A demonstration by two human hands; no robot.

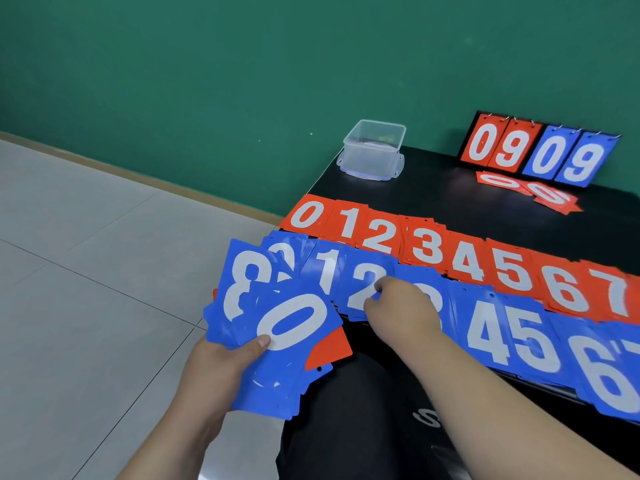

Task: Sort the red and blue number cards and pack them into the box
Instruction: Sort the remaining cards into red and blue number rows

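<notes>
The box (374, 147) is clear, glossy plastic. The red cards (429, 244) and blue cards (502, 334) look like thin, smooth plastic with a faint sheen. The table (433, 181) is glossy black, the floor tiles (86, 237) smooth, the wall (207, 81) matt, the binder rings (515, 118) metal

Your black table (433, 188) holds: clear box (374, 148) at far left corner, flip scoreboard (540, 150) at back, two loose red cards (526, 190) before it, red row (467, 258) of piles, blue row (512, 337) nearer you.

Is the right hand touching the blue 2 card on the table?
Touching. The head view shows the right hand pinching the blue 2 card.
</notes>
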